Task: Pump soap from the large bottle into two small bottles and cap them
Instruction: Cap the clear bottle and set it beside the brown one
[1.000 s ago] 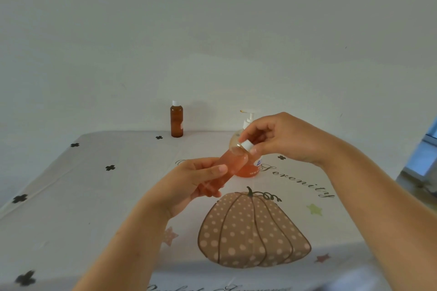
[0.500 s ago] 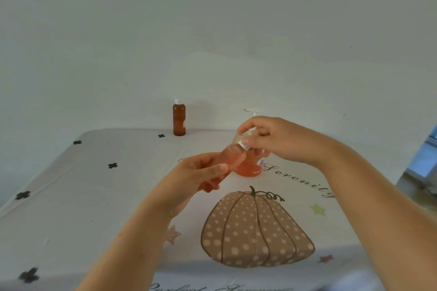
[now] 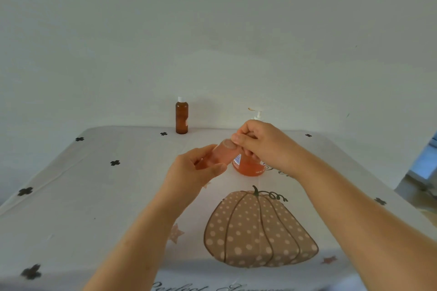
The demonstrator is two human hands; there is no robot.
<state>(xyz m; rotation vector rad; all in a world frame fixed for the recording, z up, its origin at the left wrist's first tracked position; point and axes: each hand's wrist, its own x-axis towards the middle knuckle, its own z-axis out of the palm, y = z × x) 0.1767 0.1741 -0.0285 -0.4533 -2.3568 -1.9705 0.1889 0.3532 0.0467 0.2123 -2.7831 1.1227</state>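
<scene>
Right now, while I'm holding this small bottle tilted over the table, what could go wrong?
The small bottle of orange soap lies tilted in your left hand, and your right hand pinches its top, hiding whether the cap is seated; it may leak onto the tablecloth. Your right hand also seems close to the large pump bottle; a bump could tip it.

Table and backdrop

White tablecloth (image 3: 71, 208) printed with a dotted pumpkin (image 3: 257, 231), black crosses (image 3: 115, 162), small stars (image 3: 175, 234), script lettering (image 3: 179, 287) along near edge. Plain wall (image 3: 212, 30) behind. Bluish patch (image 3: 425, 163) far right, too blurred to tell
</scene>
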